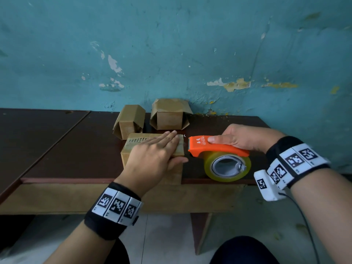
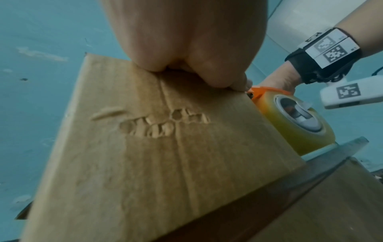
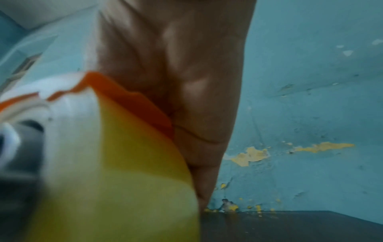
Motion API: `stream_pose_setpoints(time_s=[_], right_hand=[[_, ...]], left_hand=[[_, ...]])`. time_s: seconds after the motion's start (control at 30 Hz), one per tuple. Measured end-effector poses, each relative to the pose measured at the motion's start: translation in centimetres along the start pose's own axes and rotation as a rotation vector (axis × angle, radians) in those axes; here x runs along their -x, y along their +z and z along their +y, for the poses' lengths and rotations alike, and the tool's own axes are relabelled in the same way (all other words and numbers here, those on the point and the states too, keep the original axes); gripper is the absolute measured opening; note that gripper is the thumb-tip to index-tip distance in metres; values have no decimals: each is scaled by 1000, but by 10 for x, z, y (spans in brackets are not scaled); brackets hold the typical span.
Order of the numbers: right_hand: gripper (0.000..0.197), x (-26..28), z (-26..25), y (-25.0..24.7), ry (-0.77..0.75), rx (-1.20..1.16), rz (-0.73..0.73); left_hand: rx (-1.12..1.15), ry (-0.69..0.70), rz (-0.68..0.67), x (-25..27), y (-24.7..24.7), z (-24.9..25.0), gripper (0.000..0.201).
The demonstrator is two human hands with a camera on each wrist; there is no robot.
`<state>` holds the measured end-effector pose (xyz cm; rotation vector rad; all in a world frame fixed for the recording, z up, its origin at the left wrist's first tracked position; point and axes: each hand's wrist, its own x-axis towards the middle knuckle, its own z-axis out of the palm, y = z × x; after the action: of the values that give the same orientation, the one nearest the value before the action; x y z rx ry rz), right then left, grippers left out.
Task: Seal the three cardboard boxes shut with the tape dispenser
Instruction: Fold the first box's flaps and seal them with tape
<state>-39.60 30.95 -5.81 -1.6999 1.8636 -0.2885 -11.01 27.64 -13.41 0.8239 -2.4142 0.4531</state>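
Left hand: fingers straight and together, pressed flat on the top of the near cardboard box; thumb down the box's right side. The box stands at the counter front edge, long axis left to right; a strip of tape with air bubbles runs along its top. The hand covers most of the top.

Two open cardboard boxes behind, flaps splayed: left one angled, right one against the teal wall; their insides are hidden.

Tape dispenser: orange body, long axis left to right, cutter end pointing left at the near box's right edge, just beside it; whether tape joins them is hard to make out. Yellowish tape roll hangs beneath, core facing the camera.

Right hand: curled over the dispenser's top, thumb on the near side. Right wrist view blurred.
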Motion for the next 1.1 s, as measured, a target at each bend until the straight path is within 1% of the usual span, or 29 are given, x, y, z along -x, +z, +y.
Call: stream_pose_setpoints(time_s=[0.17, 0.2, 0.27, 0.33, 0.43, 0.57, 0.67, 0.7, 0.8, 0.83, 0.97, 1.1], right_hand=[[97, -5, -12, -3, -10, 116, -55], [97, -4, -14, -5, -3, 139, -56], [87, -2, -13, -9, 9, 165, -51], [84, -1, -7, -10, 11, 126, -52], [91, 0, 4, -7, -9, 66, -29], [90, 2, 12, 2, -17, -13, -27], [94, 1, 12, 2, -31, -32, -28], [93, 2, 11, 2, -31, -34, -28], [76, 7, 7, 2, -18, -59, -44], [73, 9, 6, 2, -17, -60, -46], [83, 10, 8, 1, -23, -45, -41], [88, 11, 8, -2, -36, -33, -29]], left_hand=[[20, -21, -62, 3, -5, 1, 77], [19, -24, -79, 3, -7, 0, 79], [25, -23, -86, 3, -8, 0, 81], [33, -21, -64, 3, -7, -1, 77], [28, -5, -40, 3, -5, -3, 73], [23, -1, -30, 5, -5, -4, 71], [21, -8, -44, 4, -5, -4, 72], [25, -9, -48, 4, -6, -4, 72], [31, -15, -55, 4, -7, -4, 71], [34, -14, -62, 4, -7, -4, 71], [57, -13, -77, 4, -8, -4, 72], [61, -18, -92, 4, -9, -5, 73]])
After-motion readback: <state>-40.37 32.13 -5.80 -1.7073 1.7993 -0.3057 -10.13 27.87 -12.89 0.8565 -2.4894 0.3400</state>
